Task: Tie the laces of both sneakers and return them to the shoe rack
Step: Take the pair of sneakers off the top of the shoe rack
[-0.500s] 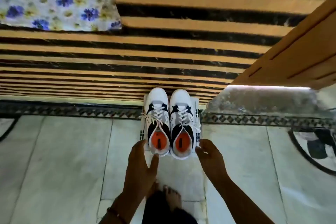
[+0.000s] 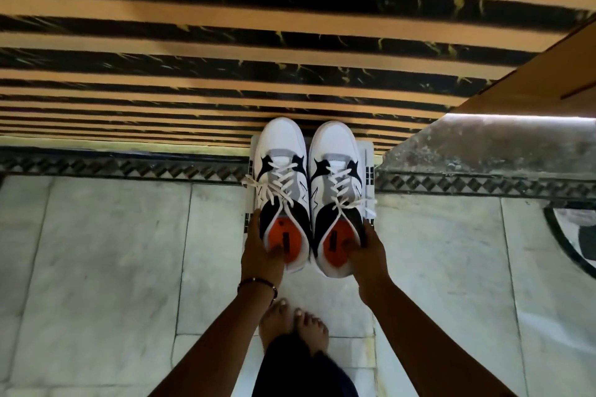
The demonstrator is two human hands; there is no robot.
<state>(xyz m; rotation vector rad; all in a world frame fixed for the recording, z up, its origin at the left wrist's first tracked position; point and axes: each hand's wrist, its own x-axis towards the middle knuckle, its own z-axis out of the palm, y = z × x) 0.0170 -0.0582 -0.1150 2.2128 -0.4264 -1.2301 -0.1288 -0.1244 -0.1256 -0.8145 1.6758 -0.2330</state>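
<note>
Two white sneakers with black and grey panels and orange insoles stand side by side, toes pointing away from me, on a small white rack (image 2: 369, 167). My left hand (image 2: 262, 248) grips the heel opening of the left sneaker (image 2: 281, 171), thumb inside on the orange insole. My right hand (image 2: 366, 251) holds the right sneaker (image 2: 335, 171) the same way at its heel. The white laces on both shoes lie loose, with ends trailing over the sides.
Wooden slats over black marble steps (image 2: 225, 51) rise just beyond the toes. A wooden panel (image 2: 532, 80) and a grey stone ledge (image 2: 483, 145) stand at the right. My bare feet (image 2: 293, 325) rest on the pale marble floor (image 2: 113, 267) below the shoes.
Both hands moved forward from just behind the heels and closed on the sneakers' heel openings. The camera has dropped closer; the flowered cloth at upper left is out of view.
</note>
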